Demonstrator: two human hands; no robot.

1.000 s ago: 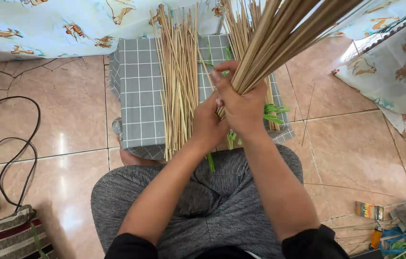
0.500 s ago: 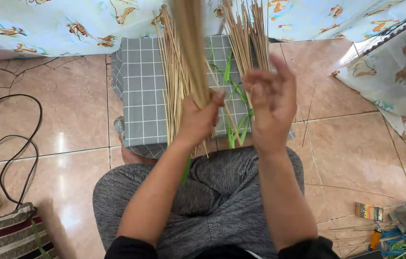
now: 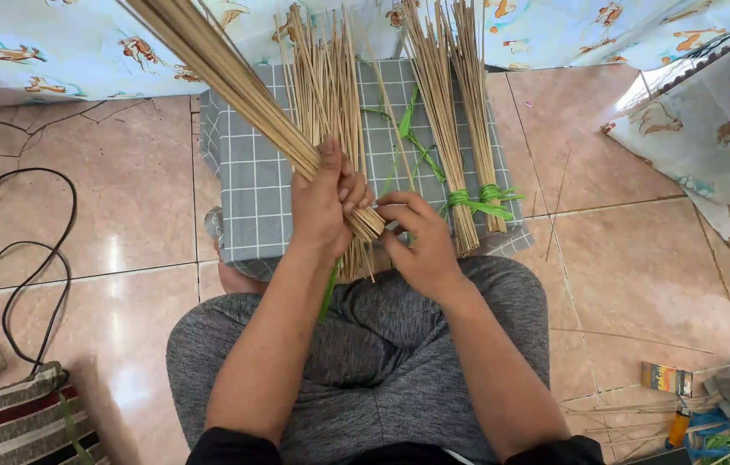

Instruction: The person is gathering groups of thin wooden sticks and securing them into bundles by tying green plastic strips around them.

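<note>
My left hand (image 3: 327, 200) is shut around a thick bundle of thin tan sticks (image 3: 236, 82) that slants up to the upper left. My right hand (image 3: 421, 241) rests its fingers against the bundle's cut lower end, holding nothing itself. Under the hands a loose pile of sticks (image 3: 326, 86) lies on a grey checked cloth (image 3: 248, 185). To the right lie two bundles (image 3: 459, 112) tied with green strips (image 3: 478, 200). More green strips (image 3: 403, 138) lie between the piles.
I sit on a tiled floor (image 3: 649, 267) in grey trousers. A black cable (image 3: 33, 258) loops at the left, a striped mat (image 3: 20, 422) at the lower left. Patterned fabric (image 3: 709, 112) hangs at the top and right. Small tools and blue cord (image 3: 709, 413) lie at the lower right.
The held bundle has swung from pointing upper right, through upright, to upper left. My right hand let go of it, opened, and now touches its lower end.
</note>
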